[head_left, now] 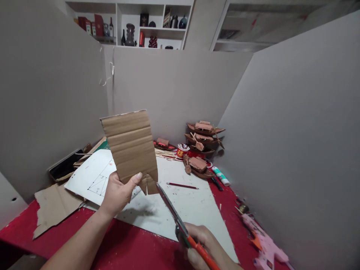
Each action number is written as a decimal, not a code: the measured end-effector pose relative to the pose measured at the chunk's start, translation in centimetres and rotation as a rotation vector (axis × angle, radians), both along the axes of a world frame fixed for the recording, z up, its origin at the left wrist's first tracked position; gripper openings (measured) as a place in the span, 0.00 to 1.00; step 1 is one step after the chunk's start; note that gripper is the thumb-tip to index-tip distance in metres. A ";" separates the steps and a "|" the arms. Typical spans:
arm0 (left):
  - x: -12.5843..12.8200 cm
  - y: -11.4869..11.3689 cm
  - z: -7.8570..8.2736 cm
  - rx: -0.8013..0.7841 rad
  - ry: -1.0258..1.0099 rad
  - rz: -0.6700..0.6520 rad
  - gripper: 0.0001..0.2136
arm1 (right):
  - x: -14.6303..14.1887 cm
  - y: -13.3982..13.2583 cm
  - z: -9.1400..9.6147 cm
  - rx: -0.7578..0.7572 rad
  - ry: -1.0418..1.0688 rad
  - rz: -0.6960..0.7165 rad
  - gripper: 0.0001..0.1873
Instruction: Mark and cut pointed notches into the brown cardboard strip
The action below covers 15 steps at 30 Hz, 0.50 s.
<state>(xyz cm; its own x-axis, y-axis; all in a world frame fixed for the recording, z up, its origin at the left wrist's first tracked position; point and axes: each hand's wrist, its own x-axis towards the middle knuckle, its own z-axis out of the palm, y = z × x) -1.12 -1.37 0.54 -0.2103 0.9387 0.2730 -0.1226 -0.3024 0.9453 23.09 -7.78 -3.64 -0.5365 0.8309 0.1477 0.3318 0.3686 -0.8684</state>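
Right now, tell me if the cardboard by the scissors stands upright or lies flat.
Upright: the left hand holds the cardboard up by its lower edge, above the table.

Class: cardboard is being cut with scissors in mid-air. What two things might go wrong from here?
1. The scissors in the right hand point at the lower edge of the cardboard piece, close to the thumb of the left hand; a slip might nick it.
2. Held in the air by its bottom only, the piece may flex and the cut wander.
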 end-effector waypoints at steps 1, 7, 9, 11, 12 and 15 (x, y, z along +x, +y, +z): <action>0.0 0.0 0.0 -0.006 -0.003 0.003 0.12 | 0.0 0.0 0.0 -0.001 -0.027 -0.009 0.26; 0.1 0.1 -0.6 -0.014 -0.091 -0.066 0.14 | -0.2 0.8 -1.0 -0.050 -0.140 0.034 0.23; 0.0 0.1 -0.7 -0.009 -0.100 -0.066 0.14 | -0.3 0.9 -1.2 -0.053 -0.120 0.015 0.22; 0.1 0.1 -0.8 -0.004 -0.117 -0.065 0.13 | -0.3 1.0 -1.2 -0.061 -0.105 0.002 0.22; 0.1 0.0 -0.7 -0.003 -0.132 -0.068 0.13 | -0.3 1.0 -1.2 -0.064 -0.102 -0.004 0.22; 0.4 -0.1 -0.6 -0.018 -0.184 -0.092 0.15 | -0.3 0.9 -1.0 -0.065 -0.103 0.013 0.22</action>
